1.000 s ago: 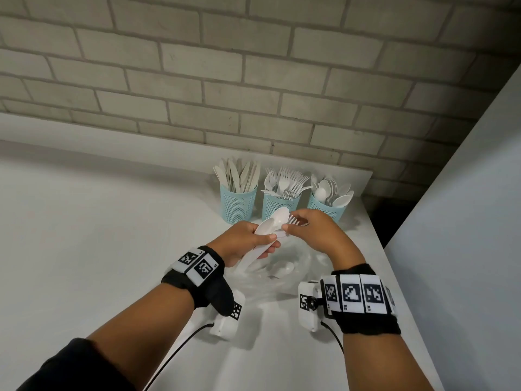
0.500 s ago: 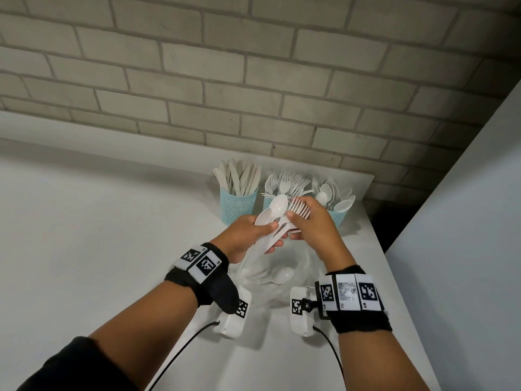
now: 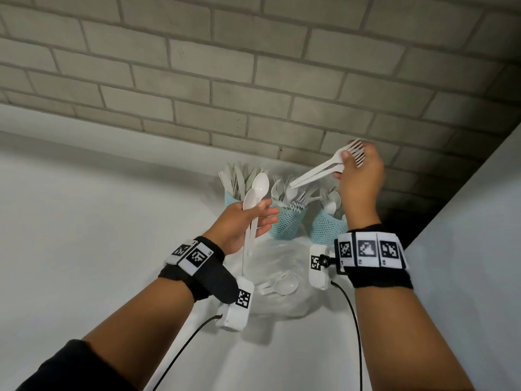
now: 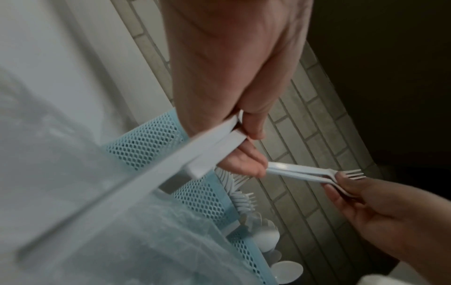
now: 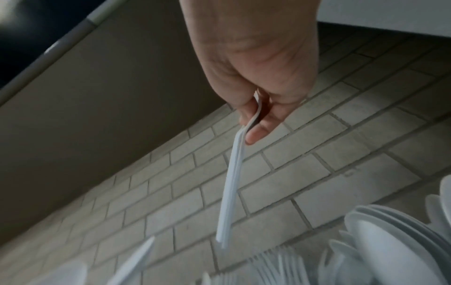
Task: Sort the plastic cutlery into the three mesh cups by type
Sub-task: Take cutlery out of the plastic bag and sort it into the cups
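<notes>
Three light-blue mesh cups stand in a row by the brick wall: the left cup (image 3: 231,199) holds knives, the middle cup (image 3: 285,224) forks, the right cup (image 3: 327,227) spoons. My right hand (image 3: 358,176) pinches a pair of white forks (image 3: 318,172) by their tine ends, raised above the middle cup, handles slanting down towards it. My left hand (image 3: 248,218) holds two white spoons (image 3: 255,198) upright, bowls up, just left of the middle cup. In the right wrist view the fork handles (image 5: 230,185) hang over the forks in the cup (image 5: 273,266).
A crumpled clear plastic bag (image 3: 279,280) lies on the white counter (image 3: 84,227) in front of the cups, with loose spoons (image 3: 282,286) in it. A grey panel (image 3: 465,263) rises along the right. The brick wall (image 3: 253,80) runs close behind the cups.
My right hand has pulled the forks out of the bundle and lifted them up and to the right, above the cups. My left hand keeps the spoons, shifted slightly left.
</notes>
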A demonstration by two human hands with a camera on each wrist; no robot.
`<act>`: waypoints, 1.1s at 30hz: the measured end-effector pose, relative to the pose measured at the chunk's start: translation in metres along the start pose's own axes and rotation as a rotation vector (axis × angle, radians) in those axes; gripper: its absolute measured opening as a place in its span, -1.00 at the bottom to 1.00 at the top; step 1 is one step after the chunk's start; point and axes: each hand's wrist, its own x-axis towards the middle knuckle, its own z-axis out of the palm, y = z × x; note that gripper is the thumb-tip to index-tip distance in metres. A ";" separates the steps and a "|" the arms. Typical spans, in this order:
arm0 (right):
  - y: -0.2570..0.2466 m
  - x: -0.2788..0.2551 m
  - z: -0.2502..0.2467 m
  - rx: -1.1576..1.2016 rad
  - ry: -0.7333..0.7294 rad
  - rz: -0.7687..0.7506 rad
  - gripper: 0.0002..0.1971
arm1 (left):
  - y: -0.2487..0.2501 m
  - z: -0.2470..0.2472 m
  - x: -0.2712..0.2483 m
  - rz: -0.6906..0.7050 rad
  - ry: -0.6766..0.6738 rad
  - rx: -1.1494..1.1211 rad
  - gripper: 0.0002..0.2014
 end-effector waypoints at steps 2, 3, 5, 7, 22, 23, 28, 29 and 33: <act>0.008 -0.002 0.012 -0.151 -0.056 -0.089 -0.85 | 0.002 0.000 0.002 -0.021 0.018 -0.034 -0.84; 0.013 -0.004 0.018 -0.213 -0.103 -0.114 -0.85 | 0.003 0.000 0.002 -0.034 0.029 -0.049 -0.85; 0.025 -0.009 0.029 -0.292 -0.189 -0.121 -0.83 | 0.003 -0.001 0.004 -0.058 0.039 -0.075 -0.84; 0.036 -0.013 0.039 -0.353 -0.257 -0.118 -0.81 | 0.003 -0.003 0.005 -0.079 0.038 -0.085 -0.80; 0.056 -0.021 0.053 -0.936 -0.529 -0.294 -0.69 | 0.001 -0.004 0.008 -0.217 -0.054 -0.210 -0.31; 0.055 -0.021 0.052 -0.957 -0.559 -0.284 -0.68 | 0.000 -0.004 0.008 -0.227 -0.048 -0.212 -0.30; 0.028 -0.027 0.047 -0.809 -0.493 -0.291 -0.57 | -0.004 -0.004 0.006 -0.260 -0.031 -0.221 -0.27; 0.020 -0.031 0.046 -0.671 -0.493 -0.293 -0.56 | -0.004 -0.004 0.006 -0.261 -0.028 -0.221 -0.26; -0.003 -0.049 0.044 -0.206 -0.906 -0.066 -0.46 | -0.002 0.001 0.003 -0.248 -0.030 -0.196 -0.23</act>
